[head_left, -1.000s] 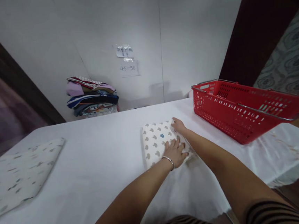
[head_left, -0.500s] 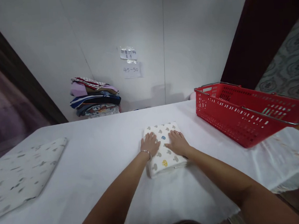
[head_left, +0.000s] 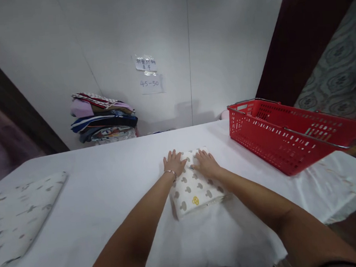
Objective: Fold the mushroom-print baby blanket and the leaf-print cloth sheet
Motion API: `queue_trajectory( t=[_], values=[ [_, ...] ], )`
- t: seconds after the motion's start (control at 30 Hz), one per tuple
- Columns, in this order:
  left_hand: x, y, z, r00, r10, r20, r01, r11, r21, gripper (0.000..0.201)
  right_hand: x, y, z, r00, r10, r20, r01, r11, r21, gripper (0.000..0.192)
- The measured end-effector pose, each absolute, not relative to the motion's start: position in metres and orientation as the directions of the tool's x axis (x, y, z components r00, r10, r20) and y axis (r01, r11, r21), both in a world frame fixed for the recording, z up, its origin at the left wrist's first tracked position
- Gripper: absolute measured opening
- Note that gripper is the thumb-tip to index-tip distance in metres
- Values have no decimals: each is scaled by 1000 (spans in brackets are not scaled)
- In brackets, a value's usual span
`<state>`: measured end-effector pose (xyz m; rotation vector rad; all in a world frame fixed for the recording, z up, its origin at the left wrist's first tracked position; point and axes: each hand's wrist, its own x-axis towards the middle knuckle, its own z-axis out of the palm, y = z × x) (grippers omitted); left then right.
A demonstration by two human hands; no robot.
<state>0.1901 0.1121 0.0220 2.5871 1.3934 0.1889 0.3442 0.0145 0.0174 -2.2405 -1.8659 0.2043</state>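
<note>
A white folded cloth [head_left: 193,190] printed with grey mushrooms and one yellow one lies in front of me on the white-covered table [head_left: 114,189]. My left hand [head_left: 174,163] rests on its far left corner, fingers spread, a bracelet at the wrist. On the far right part of the same cloth lies my right hand [head_left: 206,163], its fingers stretched out. Both palms are flat against the fabric and partly cover the print. Another folded white cloth [head_left: 19,214] with a scattered pattern lies at the left edge of the view.
A red plastic basket [head_left: 278,141] with metal handles stands on the table's right side. Behind the table's far edge rises a stack of folded clothes [head_left: 104,117]. Paper signs [head_left: 150,84] are taped to the pale wall.
Both hands have slid away from me toward the far edge of the mushroom-print cloth, uncovering more of its near part. The view has turned slightly to the right.
</note>
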Motion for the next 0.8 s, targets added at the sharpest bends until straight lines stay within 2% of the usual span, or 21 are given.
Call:
queue_trajectory(
  t=[0.17, 0.43, 0.53, 0.63, 0.7, 0.8],
  values=[
    [205, 119, 8, 538, 840, -66, 832, -518, 199, 69, 366, 33, 5, 215, 976, 40, 952, -200, -231, 74],
    [204, 124, -3, 556, 831, -29, 811, -535, 238, 67, 372, 31, -8, 207, 978, 30, 945, -192, -264, 75],
    [200, 124, 4, 537, 844, -10, 793, -501, 347, 66, 374, 35, -2, 205, 979, 10, 935, -193, -297, 73],
    [185, 116, 12, 370, 928, 43, 761, -329, 559, 62, 383, 35, 5, 232, 973, -3, 864, -207, -459, 63],
    [169, 106, 16, 231, 972, -34, 719, -147, 680, 61, 392, 27, 8, 295, 955, 1, 776, -239, -583, 61],
    [146, 89, 19, 160, 966, -204, 691, 38, 722, 67, 402, 4, 7, 407, 913, -24, 652, -309, -693, 67]
  ],
)
